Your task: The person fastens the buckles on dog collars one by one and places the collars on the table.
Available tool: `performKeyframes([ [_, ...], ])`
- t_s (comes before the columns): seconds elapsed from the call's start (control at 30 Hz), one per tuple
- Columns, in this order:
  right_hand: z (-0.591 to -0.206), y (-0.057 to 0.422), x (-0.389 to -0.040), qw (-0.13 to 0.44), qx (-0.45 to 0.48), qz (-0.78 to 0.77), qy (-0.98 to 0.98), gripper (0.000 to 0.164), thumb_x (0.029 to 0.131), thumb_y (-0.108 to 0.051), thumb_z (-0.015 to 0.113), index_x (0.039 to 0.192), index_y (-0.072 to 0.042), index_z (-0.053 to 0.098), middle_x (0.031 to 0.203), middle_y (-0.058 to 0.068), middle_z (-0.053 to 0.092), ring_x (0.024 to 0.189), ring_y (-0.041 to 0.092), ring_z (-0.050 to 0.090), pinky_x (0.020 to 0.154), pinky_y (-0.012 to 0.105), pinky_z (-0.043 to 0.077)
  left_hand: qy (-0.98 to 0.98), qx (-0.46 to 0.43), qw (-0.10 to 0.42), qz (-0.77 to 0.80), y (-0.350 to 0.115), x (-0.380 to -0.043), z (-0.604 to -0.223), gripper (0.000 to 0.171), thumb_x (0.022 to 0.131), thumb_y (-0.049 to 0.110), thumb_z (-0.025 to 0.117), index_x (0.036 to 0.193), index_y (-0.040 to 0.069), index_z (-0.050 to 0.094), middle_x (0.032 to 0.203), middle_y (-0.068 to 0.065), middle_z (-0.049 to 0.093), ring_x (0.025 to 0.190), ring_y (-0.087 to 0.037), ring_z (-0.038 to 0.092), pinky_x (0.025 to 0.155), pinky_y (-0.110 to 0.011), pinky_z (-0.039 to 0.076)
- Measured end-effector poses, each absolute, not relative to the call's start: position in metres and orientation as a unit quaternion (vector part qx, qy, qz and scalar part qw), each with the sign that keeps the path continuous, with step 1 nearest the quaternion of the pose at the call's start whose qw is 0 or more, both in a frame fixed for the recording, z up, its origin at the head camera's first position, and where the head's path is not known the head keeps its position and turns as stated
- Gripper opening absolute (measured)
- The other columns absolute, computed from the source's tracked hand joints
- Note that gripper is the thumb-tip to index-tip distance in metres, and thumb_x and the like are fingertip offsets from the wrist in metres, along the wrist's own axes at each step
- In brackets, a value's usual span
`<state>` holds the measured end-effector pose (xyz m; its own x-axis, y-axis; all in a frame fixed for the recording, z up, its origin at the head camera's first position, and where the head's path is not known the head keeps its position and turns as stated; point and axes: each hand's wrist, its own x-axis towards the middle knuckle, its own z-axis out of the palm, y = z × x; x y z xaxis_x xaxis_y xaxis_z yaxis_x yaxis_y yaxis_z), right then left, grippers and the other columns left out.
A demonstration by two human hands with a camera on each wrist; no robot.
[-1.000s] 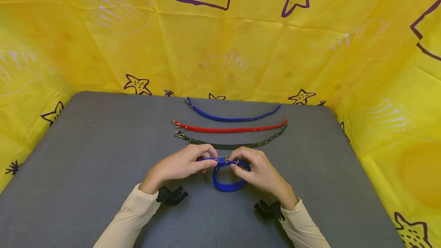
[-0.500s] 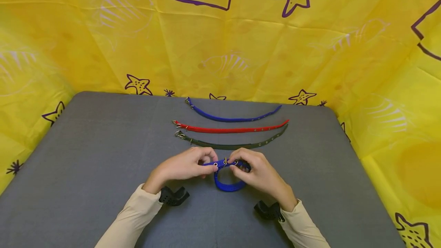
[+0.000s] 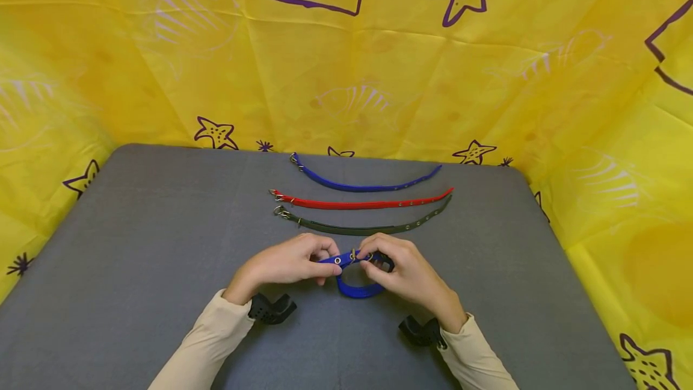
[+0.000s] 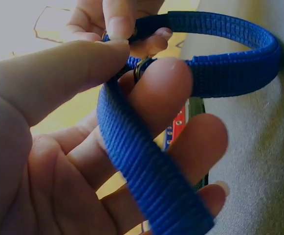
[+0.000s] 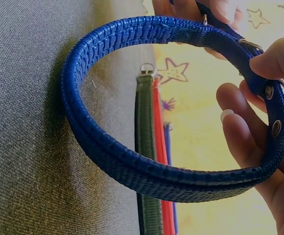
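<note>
A blue collar [image 3: 360, 291] is bent into a loop low over the table, in front of the body. My left hand [image 3: 289, 260] pinches its strap between thumb and index finger beside a metal eyelet [image 3: 338, 261]. In the left wrist view, the strap's loose end [image 4: 156, 186] runs down across the fingers. With thumb and fingers, my right hand [image 3: 406, 266] grips the collar close to its metal buckle, which the fingers partly hide. Two more eyelets [image 5: 276, 128] show on the strap by the right fingers in the right wrist view.
Beyond my hands, three collars lie stretched out in a row on the grey table [image 3: 162, 245]: dark green [image 3: 352, 230], red [image 3: 357, 204] and blue [image 3: 357, 187]. Yellow patterned cloth [image 3: 346, 59] surrounds the back and sides.
The strap piece between my hands has tilted, its left part lower, and the eyelet by my left thumb shows more fully. My right hand has hardly moved. The three laid-out collars stay put.
</note>
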<state>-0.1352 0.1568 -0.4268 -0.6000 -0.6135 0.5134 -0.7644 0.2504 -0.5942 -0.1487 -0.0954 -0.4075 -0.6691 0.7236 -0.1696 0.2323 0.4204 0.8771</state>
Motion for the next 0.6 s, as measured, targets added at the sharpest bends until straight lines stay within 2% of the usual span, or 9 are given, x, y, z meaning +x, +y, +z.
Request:
performKeyframes([
  [0.17, -0.4276, 0.1572, -0.1356, 0.083, 0.437, 0.431, -0.785, 0.021, 0.086, 0.003, 0.070, 0.098, -0.013, 0.066, 0.101, 0.001, 0.070, 0.094, 0.012, 0.066, 0.083, 0.024, 0.054, 0.788, 0.306, 0.277, 0.457, -0.0957, -0.1490, -0.4094, 0.013, 0.095, 0.025, 0.067, 0.092, 0.012, 0.063, 0.064, 0.003, 0.063, 0.055, -0.004, 0.042, 0.055, -0.020, 0.032],
  [0.3, -0.4287, 0.1585, -0.1366, 0.068, 0.427, 0.447, -0.783, 0.020, 0.086, 0.004, 0.071, 0.097, -0.012, 0.066, 0.100, 0.002, 0.070, 0.095, 0.013, 0.066, 0.084, 0.026, 0.055, 0.774, 0.309, 0.277, 0.479, -0.0962, -0.1497, -0.4102, 0.012, 0.096, 0.022, 0.066, 0.093, 0.010, 0.063, 0.067, 0.002, 0.065, 0.057, -0.004, 0.045, 0.057, -0.020, 0.033],
  [0.6, -0.4300, 0.1582, -0.1364, 0.058, 0.406, 0.468, -0.783, 0.019, 0.086, 0.002, 0.072, 0.095, -0.013, 0.064, 0.100, 0.002, 0.071, 0.093, 0.013, 0.067, 0.079, 0.025, 0.055, 0.757, 0.302, 0.270, 0.513, -0.0982, -0.1508, -0.4088, 0.008, 0.098, 0.020, 0.063, 0.096, 0.013, 0.065, 0.067, 0.004, 0.064, 0.058, -0.005, 0.044, 0.056, -0.020, 0.031],
])
